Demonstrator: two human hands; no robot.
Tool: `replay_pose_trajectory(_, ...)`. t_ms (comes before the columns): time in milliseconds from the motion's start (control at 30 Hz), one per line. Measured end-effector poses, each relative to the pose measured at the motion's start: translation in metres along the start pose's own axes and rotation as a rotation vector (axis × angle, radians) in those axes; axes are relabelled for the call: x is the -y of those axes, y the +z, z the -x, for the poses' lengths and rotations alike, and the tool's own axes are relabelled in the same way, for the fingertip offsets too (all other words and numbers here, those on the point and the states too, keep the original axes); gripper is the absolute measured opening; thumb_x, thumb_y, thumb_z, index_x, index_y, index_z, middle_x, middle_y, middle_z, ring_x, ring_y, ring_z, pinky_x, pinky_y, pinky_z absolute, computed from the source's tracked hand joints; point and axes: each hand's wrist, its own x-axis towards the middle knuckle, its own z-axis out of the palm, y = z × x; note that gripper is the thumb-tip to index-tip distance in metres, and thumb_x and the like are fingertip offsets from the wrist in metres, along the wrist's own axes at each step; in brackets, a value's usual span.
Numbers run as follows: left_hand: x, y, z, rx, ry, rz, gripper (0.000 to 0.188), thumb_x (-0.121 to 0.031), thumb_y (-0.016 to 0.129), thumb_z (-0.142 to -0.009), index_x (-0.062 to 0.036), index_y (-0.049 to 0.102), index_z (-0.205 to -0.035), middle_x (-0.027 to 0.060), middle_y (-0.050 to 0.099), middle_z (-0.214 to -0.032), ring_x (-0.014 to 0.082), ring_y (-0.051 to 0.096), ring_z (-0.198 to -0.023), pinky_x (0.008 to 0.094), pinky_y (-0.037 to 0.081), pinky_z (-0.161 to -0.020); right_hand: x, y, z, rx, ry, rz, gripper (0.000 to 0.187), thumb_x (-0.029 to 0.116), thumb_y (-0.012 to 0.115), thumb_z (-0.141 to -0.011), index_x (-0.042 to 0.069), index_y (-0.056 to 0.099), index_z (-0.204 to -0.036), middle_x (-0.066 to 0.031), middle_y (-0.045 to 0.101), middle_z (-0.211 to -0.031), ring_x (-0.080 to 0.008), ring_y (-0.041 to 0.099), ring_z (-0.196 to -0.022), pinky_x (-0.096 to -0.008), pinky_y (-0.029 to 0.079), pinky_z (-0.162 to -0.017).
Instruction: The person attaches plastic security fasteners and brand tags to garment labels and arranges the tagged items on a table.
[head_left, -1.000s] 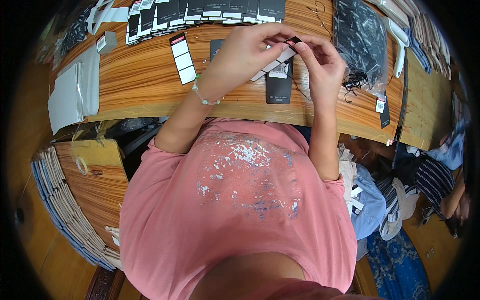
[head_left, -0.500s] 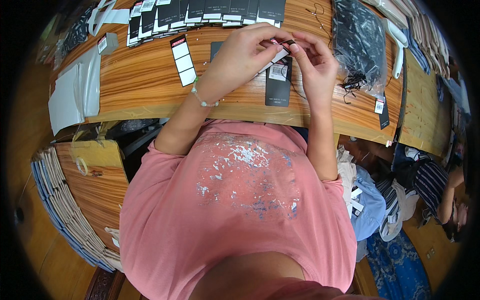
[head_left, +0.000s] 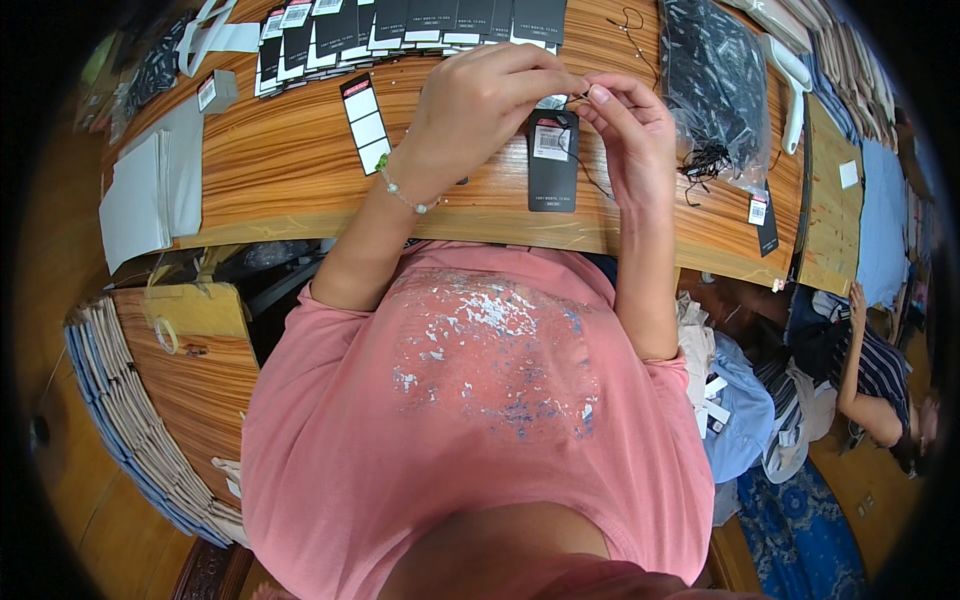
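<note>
My left hand point(head_left: 480, 105) and my right hand point(head_left: 635, 135) meet above the table, fingertips pinched close together. Between them is a thin black string point(head_left: 571, 152), whose loose length hangs down past my right fingers. Just below lies a black hang tag point(head_left: 553, 187) with a white barcode label, flat on the wood. Part of a pale label shows under my left fingers; what it belongs to is hidden. To the left of my left wrist lies a black card with white stickers point(head_left: 366, 125).
Overlapping black tags point(head_left: 430, 22) line the far edge. A clear bag of black strings point(head_left: 715, 85) and a white handheld tool point(head_left: 794, 95) lie right. White sheets point(head_left: 140, 200) and a small grey box point(head_left: 217, 92) are left. Another person's arm point(head_left: 858, 345) is at the right.
The black-and-white strip pinched between my fingers has gone from sight, and the string is there now. My left hand has shifted slightly. The other person's arm has risen to the side table.
</note>
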Motion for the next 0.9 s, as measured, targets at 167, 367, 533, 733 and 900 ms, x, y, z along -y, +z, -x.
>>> replay_pose_trajectory(167, 0.002, -0.003, -0.001, -0.016, 0.123, -0.029, 0.026, 0.003, 0.057, -0.065, -0.0098, 0.066, -0.085, 0.0035, 0.061, -0.083, 0.0197, 0.058, -0.079, 0.0286, 0.046, -0.068, 0.002, 0.0, 0.0, 0.01, -0.037, 0.06, 0.012, 0.008, 0.057, -0.082, 0.001, 0.057, -0.092, -0.0019, 0.057, -0.087, -0.0079, 0.051, -0.082, -0.0206, 0.039, -0.075)
replay_pose_trajectory(367, 0.014, -0.005, 0.001, -0.044, 0.076, 0.019, 0.023, 0.006, 0.057, -0.067, -0.006, 0.064, -0.085, 0.0047, 0.063, -0.085, 0.0201, 0.059, -0.08, 0.0275, 0.046, -0.071, 0.028, 0.004, 0.01, 0.089, -0.212, 0.063, 0.009, 0.009, 0.053, -0.084, 0.003, 0.054, -0.09, -0.0047, 0.056, -0.088, -0.0099, 0.05, -0.082, -0.0211, 0.038, -0.075)
replay_pose_trajectory(533, 0.011, 0.0, 0.011, -0.02, -0.207, 0.328, 0.012, 0.005, 0.057, -0.074, -0.0002, 0.059, -0.084, 0.008, 0.062, -0.089, 0.0165, 0.059, -0.079, 0.0257, 0.047, -0.07, 0.041, 0.009, 0.013, 0.238, -0.29, -0.053, 0.01, 0.011, 0.048, -0.087, 0.004, 0.046, -0.093, -0.0138, 0.058, -0.084, -0.0141, 0.052, -0.075, -0.0242, 0.041, -0.071)
replay_pose_trajectory(733, 0.009, -0.004, 0.014, 0.107, -0.367, 0.65, 0.007, 0.004, 0.048, -0.079, 0.0011, 0.052, -0.084, 0.0093, 0.055, -0.092, 0.015, 0.055, -0.08, 0.0255, 0.043, -0.076, 0.049, 0.012, 0.013, 0.26, -0.339, -0.154, 0.011, 0.013, 0.045, -0.089, 0.004, 0.043, -0.096, -0.0193, 0.058, -0.081, -0.0189, 0.054, -0.07, -0.0291, 0.045, -0.068)
replay_pose_trajectory(900, 0.003, 0.002, 0.009, 0.078, -0.254, 0.916, 0.025, -0.012, 0.066, -0.072, -0.0014, 0.051, -0.088, 0.003, 0.049, -0.086, 0.0107, 0.048, -0.083, 0.0241, 0.039, -0.076, 0.053, 0.014, 0.013, 0.25, -0.348, -0.231, 0.013, 0.012, 0.044, -0.09, 0.004, 0.042, -0.099, -0.0204, 0.058, -0.083, -0.0209, 0.056, -0.073, -0.0307, 0.046, -0.069)
